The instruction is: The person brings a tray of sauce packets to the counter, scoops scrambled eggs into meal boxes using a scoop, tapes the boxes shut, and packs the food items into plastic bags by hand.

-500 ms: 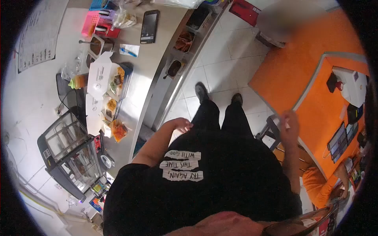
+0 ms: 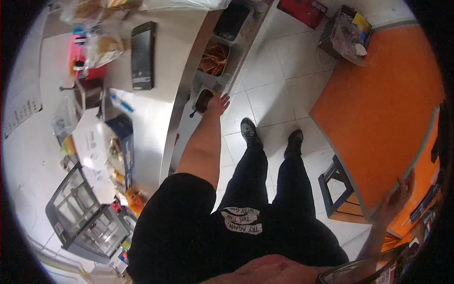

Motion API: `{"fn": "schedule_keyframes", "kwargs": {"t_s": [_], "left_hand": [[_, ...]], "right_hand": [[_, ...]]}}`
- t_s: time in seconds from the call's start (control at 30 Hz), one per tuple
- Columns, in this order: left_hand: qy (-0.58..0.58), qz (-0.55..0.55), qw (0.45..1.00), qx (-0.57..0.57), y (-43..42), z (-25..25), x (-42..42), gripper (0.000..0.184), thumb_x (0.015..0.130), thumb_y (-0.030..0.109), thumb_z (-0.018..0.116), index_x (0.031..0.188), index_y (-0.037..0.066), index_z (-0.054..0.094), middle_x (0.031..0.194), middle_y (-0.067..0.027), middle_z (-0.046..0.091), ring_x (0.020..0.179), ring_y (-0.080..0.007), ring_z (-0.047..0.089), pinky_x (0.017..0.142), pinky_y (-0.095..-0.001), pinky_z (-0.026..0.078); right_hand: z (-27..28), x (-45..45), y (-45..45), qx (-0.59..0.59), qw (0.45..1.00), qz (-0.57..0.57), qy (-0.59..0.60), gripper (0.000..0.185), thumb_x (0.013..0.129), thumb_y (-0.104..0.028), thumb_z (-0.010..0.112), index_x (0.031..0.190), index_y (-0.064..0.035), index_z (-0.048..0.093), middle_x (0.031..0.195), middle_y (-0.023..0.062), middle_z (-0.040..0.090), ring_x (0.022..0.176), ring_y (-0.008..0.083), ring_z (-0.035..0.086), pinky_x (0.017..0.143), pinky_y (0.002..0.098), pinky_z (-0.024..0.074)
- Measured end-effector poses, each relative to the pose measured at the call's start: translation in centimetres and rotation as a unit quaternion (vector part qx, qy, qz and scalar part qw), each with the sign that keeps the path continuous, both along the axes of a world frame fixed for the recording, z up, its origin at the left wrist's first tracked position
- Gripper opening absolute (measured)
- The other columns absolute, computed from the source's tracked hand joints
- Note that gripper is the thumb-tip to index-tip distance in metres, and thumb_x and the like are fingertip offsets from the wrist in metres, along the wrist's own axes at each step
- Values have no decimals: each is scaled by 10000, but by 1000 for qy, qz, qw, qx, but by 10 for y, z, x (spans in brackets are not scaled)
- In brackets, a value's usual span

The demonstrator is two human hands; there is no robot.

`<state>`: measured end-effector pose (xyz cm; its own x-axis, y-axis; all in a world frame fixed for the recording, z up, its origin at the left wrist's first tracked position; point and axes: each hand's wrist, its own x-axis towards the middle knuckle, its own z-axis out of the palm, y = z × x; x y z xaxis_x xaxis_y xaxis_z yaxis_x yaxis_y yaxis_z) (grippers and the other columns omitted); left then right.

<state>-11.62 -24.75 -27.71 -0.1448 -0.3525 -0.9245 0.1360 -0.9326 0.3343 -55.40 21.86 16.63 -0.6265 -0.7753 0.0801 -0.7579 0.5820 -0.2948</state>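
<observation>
My left hand (image 2: 218, 104) reaches out beside a small container of dark sauce (image 2: 204, 100) set in the metal rail along the counter. Its fingers are spread and nothing shows in them; whether it touches the rail's edge I cannot tell. A dark handle sticks out of the container. My right hand (image 2: 398, 198), slightly blurred, is over the edge of the orange counter (image 2: 373, 109) with fingers stretched out, holding nothing visible. On the metal counter at left are an open takeaway box with food (image 2: 113, 151) and a black phone (image 2: 143, 56).
Farther along the rail sit a tray of reddish-brown food (image 2: 214, 59) and a black container (image 2: 232, 20). A glass display case (image 2: 85, 215) stands at lower left. A box lined with plastic (image 2: 344, 35) is on the floor, and a dark stool (image 2: 336, 189) stands by the orange counter.
My left hand has moved forward from near my belly to the sauce container. My right hand has swung outward to the orange counter's edge. The whole view has shifted.
</observation>
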Motion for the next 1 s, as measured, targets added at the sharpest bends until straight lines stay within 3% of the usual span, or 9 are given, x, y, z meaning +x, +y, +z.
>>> {"fn": "schedule_keyframes", "kwargs": {"t_s": [0.13, 0.23, 0.47, 0.67, 0.73, 0.8, 0.83, 0.9, 1.0], "left_hand": [[48, 122, 991, 10, -48, -78, -40, 393, 973, 307, 440, 1320, 121, 458, 1505, -89, 321, 1363, -261, 332, 1115, -461, 281], [-23, 137, 990, -11, -61, -104, -58, 523, 972, 288, 452, 1451, 135, 310, 1458, -131, 359, 1300, -328, 413, 1047, -465, 392], [122, 212, 962, -118, -110, -212, -35, 301, 969, 293, 447, 1170, 91, 544, 1288, -120, 530, 1164, -322, 519, 920, -475, 502], [48, 120, 974, -184, -118, -189, -33, 318, 984, 296, 431, 1232, 128, 535, 1218, -82, 596, 1114, -245, 569, 818, -451, 558], [-94, -173, 833, -517, -112, -201, -20, 318, 986, 282, 436, 1247, 125, 526, 1213, -79, 599, 1111, -244, 570, 844, -453, 545], [-86, -166, 842, -506, -104, -197, -17, 317, 984, 266, 444, 1256, 125, 524, 1211, -79, 600, 1106, -247, 570, 870, -457, 530], [-6, -10, 942, -337, -99, -188, -23, 315, 981, 256, 450, 1257, 125, 527, 1212, -81, 599, 1103, -251, 571, 882, -459, 521], [106, 126, 968, -187, -87, -183, -36, 311, 975, 245, 459, 1247, 117, 537, 1210, -82, 602, 1081, -260, 581, 892, -455, 515], [129, 34, 943, -305, -62, -202, -27, 308, 959, 232, 480, 1227, 98, 552, 1200, -85, 608, 1040, -274, 600, 881, -438, 521]], "right_hand": [[2, 0, 2, 25, 999, -15, 26, 460, 983, -431, 410, 1236, -68, 534, 1456, 234, 330, 1356, 387, 314, 1117, 545, 233], [16, 6, -18, 51, 998, -30, 18, 490, 957, -518, 408, 1214, -133, 565, 1465, 255, 284, 1353, 408, 296, 1082, 617, 253], [-18, 22, -62, 133, 986, 57, 87, 487, 959, -513, 408, 1216, -130, 561, 1461, 250, 290, 1352, 406, 299, 1078, 615, 259], [-27, 25, -74, 158, 978, 86, 110, 484, 960, -509, 407, 1217, -128, 558, 1458, 247, 295, 1351, 405, 301, 1075, 614, 265], [-29, 25, -76, 162, 976, 92, 112, 483, 961, -508, 407, 1218, -127, 557, 1457, 245, 297, 1351, 404, 302, 1074, 613, 267], [-30, 24, -78, 165, 975, 97, 114, 482, 961, -506, 407, 1218, -126, 555, 1456, 244, 298, 1350, 404, 302, 1072, 613, 269], [-31, 23, -78, 166, 974, 100, 115, 482, 962, -506, 407, 1219, -126, 555, 1455, 243, 299, 1350, 404, 303, 1072, 613, 270], [-30, 21, -78, 167, 974, 102, 114, 481, 962, -504, 407, 1219, -125, 554, 1454, 242, 301, 1350, 403, 303, 1071, 612, 272], [-31, 20, -80, 167, 973, 112, 115, 480, 963, -502, 407, 1220, -124, 552, 1453, 240, 304, 1350, 403, 304, 1069, 612, 274]]}}
